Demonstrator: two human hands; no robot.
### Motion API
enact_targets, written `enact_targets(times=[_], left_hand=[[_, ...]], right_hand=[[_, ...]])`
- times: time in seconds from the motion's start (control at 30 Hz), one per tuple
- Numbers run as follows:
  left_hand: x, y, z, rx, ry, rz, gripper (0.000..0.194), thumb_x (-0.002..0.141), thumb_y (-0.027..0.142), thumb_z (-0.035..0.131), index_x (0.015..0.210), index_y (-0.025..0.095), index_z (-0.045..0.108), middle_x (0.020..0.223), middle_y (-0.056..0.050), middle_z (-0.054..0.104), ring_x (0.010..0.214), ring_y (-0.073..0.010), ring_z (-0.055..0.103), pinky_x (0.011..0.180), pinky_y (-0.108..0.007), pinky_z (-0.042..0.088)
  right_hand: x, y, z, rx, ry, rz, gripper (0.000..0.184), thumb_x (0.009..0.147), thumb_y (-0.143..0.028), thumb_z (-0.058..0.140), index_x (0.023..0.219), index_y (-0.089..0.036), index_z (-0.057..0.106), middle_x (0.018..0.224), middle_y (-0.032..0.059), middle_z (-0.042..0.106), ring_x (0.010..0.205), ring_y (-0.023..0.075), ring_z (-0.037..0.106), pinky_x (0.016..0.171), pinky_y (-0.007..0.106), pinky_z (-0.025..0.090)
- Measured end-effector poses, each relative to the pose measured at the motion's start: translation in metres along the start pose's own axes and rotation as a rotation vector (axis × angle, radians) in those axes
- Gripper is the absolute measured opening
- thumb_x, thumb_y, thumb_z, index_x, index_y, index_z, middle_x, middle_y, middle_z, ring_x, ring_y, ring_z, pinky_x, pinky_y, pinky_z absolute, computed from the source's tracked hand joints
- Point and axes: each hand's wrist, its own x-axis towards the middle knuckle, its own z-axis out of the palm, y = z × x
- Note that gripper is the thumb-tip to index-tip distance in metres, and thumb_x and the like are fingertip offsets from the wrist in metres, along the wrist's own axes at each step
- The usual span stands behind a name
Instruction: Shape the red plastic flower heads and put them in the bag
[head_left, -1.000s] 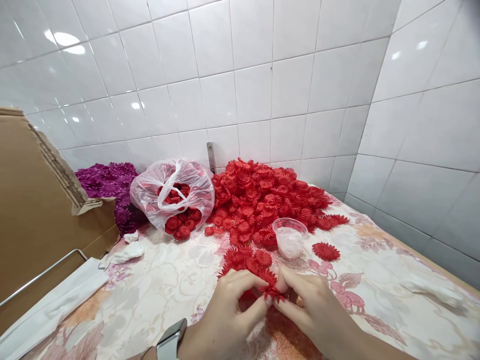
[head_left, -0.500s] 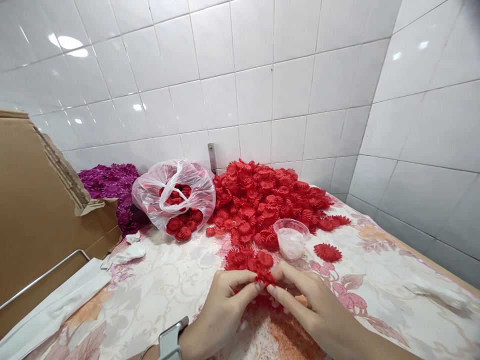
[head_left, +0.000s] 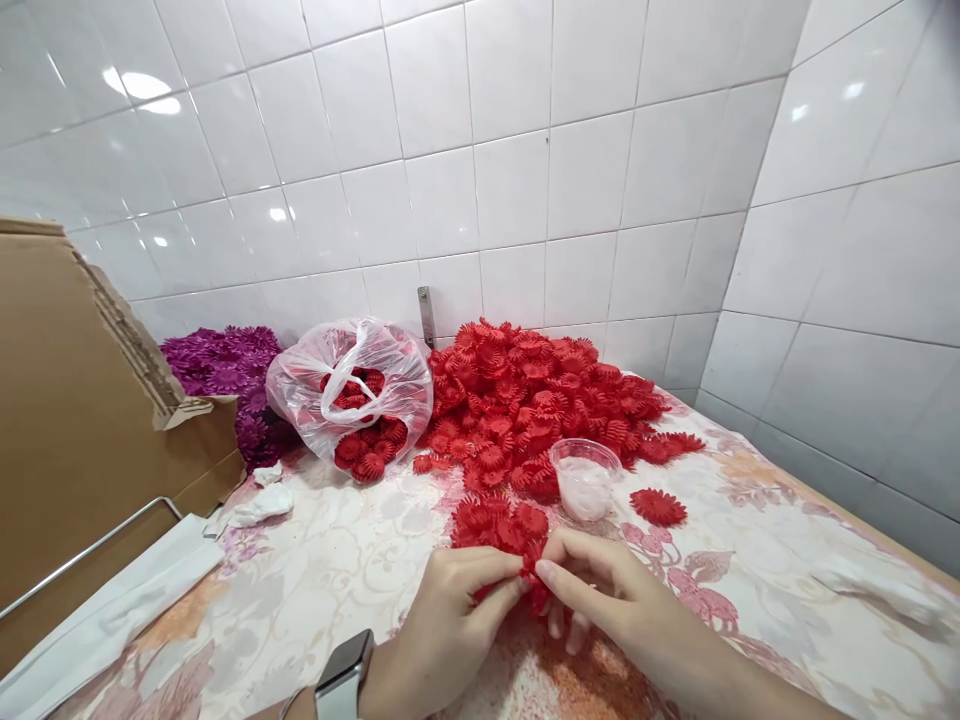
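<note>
Between my two hands is a small red fabric flower [head_left: 532, 580], largely covered by my fingers. My left hand [head_left: 457, 620], with a watch on the wrist, pinches its left side between thumb and forefinger. From the other side my right hand [head_left: 611, 600] grips it with thumb and forefinger, its other fingers curled below. Just beyond the hands lies a small cluster of red flowers [head_left: 491, 520]. A clear plastic cup [head_left: 586, 485] with whitish contents stands behind my right hand. One flat red flower [head_left: 658, 506] rests to the cup's right.
A large heap of red flowers [head_left: 532, 390] lies against the tiled wall. Left of it sit a plastic bag [head_left: 292, 385] holding red flowers and a purple flower pile [head_left: 217, 360]. A torn cardboard box [head_left: 97, 370] stands at left. Crumpled white tissue [head_left: 877, 590] lies at right.
My fingers have shifted on the red flower, with my right thumb and forefinger now closer to my left fingertips. The view has moved slightly; the surrounding things stay in place.
</note>
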Motion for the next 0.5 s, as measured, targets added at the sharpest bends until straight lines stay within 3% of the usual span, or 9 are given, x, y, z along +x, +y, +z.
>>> enact_targets(times=[0.23, 0.43, 0.5], left_hand=[[0.008, -0.009, 0.002, -0.566, 0.070, -0.289, 0.025, 0.077, 0.030, 0.055, 0.059, 0.013, 0.061, 0.058, -0.002, 0.059, 0.057, -0.0138, 0.052, 0.056, -0.023, 0.039], [0.012, -0.008, 0.002, -0.722, 0.130, -0.379, 0.025, 0.073, 0.035, 0.060, 0.060, 0.013, 0.060, 0.059, -0.002, 0.061, 0.061, -0.0157, 0.057, 0.059, -0.025, 0.044], [0.014, -0.010, 0.000, -0.741, 0.229, -0.400, 0.026, 0.069, 0.037, 0.064, 0.059, 0.014, 0.057, 0.057, -0.001, 0.059, 0.058, -0.0154, 0.058, 0.058, -0.026, 0.046]], right_hand=[[0.000, -0.004, 0.002, 0.088, 0.084, -0.069, 0.031, 0.083, -0.050, 0.047, 0.070, -0.022, 0.042, 0.067, -0.0007, 0.061, 0.067, 0.0162, 0.062, 0.067, 0.029, 0.048], [-0.001, -0.002, 0.002, 0.046, 0.102, -0.113, 0.030, 0.086, -0.049, 0.042, 0.072, -0.023, 0.041, 0.073, 0.0012, 0.064, 0.069, 0.0176, 0.062, 0.070, 0.032, 0.048], [-0.002, -0.001, 0.001, 0.001, 0.117, -0.131, 0.028, 0.087, -0.046, 0.040, 0.071, -0.023, 0.040, 0.074, 0.0017, 0.064, 0.071, 0.0178, 0.061, 0.070, 0.032, 0.047]])
